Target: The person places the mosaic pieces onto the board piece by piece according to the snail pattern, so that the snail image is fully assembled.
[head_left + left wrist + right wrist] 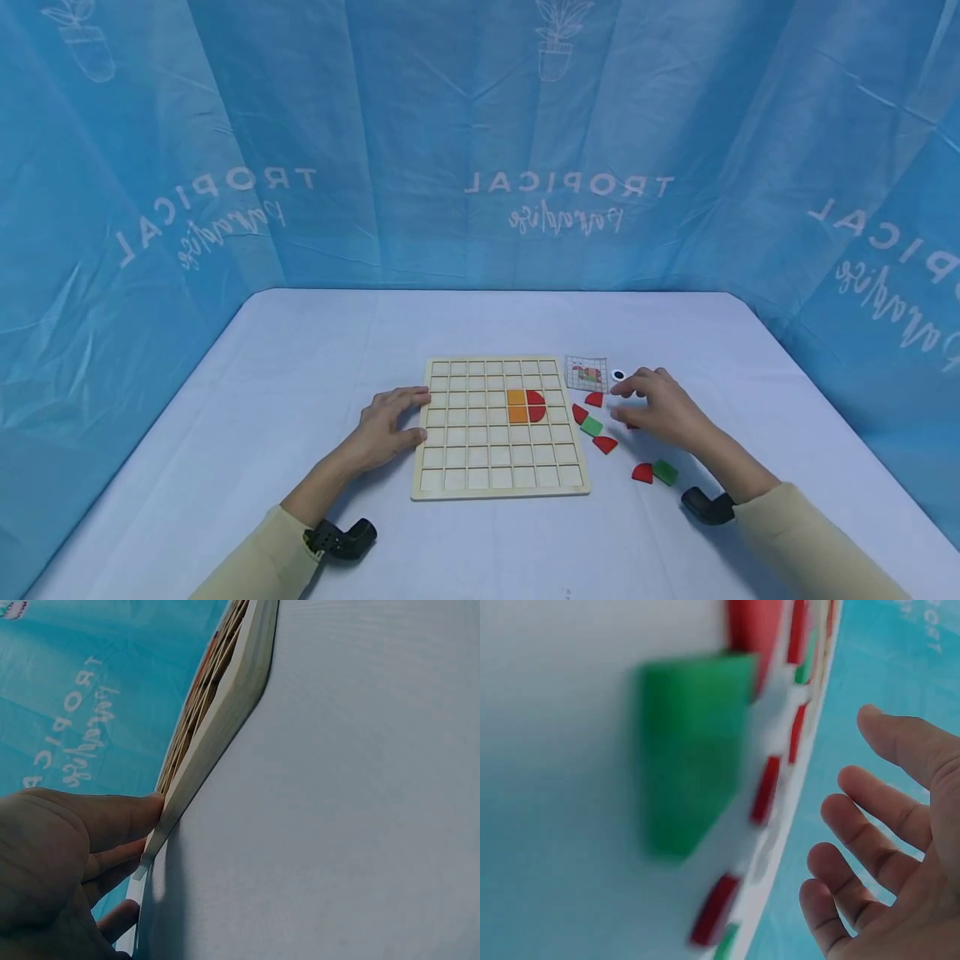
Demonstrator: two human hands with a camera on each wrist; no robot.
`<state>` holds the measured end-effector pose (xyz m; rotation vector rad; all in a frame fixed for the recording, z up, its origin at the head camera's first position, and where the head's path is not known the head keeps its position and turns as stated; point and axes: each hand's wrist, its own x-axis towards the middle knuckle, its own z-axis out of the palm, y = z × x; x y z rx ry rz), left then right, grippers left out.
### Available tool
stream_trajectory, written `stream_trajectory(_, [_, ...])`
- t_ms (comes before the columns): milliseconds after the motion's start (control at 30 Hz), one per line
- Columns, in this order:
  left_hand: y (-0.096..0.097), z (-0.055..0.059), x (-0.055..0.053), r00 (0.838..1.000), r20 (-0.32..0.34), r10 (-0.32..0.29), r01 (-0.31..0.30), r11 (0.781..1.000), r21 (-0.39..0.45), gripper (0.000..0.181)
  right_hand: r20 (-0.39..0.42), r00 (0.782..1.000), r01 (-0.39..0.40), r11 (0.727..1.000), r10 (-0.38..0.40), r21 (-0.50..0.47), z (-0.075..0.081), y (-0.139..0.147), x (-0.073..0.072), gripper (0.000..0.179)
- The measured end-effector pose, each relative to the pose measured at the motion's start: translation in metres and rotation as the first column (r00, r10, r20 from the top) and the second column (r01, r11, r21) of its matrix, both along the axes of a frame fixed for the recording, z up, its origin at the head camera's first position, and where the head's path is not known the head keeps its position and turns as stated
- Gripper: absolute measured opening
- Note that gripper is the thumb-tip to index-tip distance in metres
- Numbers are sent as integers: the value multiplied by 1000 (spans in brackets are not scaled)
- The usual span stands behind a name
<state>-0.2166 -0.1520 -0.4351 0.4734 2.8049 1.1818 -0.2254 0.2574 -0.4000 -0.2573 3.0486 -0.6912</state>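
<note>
A wooden grid board (466, 480) lies on the table. Two orange squares (517, 406) and two red quarter-circles (536, 406) fill cells right of its middle. My left hand (385, 429) touches the board's left edge with thumb and fingertips, fingers fairly straight; in the left wrist view the thumb (124, 817) meets the wooden rim (217, 727). Over the loose pieces to the right hovers my right hand (663, 408), its fingers spread and relaxed, holding nothing. The right wrist view shows that hand (900, 855) beyond a blurred green piece (694, 750). Part of a red piece (632, 426) is hidden below the hand.
A small printed picture card (587, 374) lies by the board's upper right corner, beside a white disc with a black dot (618, 375). Several red and green pieces, among them a green square (591, 426), lie right of the board. Blue curtains (480, 150) surround the white table (337, 333).
</note>
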Motion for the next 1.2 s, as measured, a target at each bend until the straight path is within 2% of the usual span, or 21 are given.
stream_trajectory(167, [0,1,0,1000,-13,-7,7,1000,0,51,23,1000,21,1000,-21,8,-8,16,4,40])
stream_trajectory(467, [1,3,1,1000,2,1,-1,1000,-6,51,36,999,-4,1000,2,30,-14,33,7,43])
stream_trajectory(767, [1,3,2,1000,19,0,0,1000,14,51,11,999,-31,998,31,46,-16,37,7,39])
stream_trajectory(1200, [-1,3,2,1000,4,-15,15,1000,12,51,4,1000,-22,999,22,39,-17,37,7,35])
